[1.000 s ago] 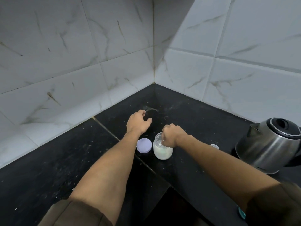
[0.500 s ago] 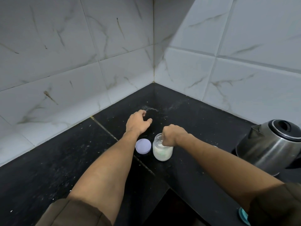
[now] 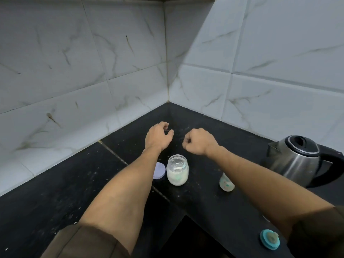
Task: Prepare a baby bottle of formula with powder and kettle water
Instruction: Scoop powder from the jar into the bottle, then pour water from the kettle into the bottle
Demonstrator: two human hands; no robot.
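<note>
Open powder jar upright on tabletop, lid just beside; bottle near kettle. Right hand fisted, contents not discernible; left hand loosely curled, empty. Carry powder level to bottle, avoid spills.

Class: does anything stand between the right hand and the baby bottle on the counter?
Nothing visible does. The right hand hovers loosely closed over bare counter, and the baby bottle stands nearer the person, partly hidden by that forearm.
</note>
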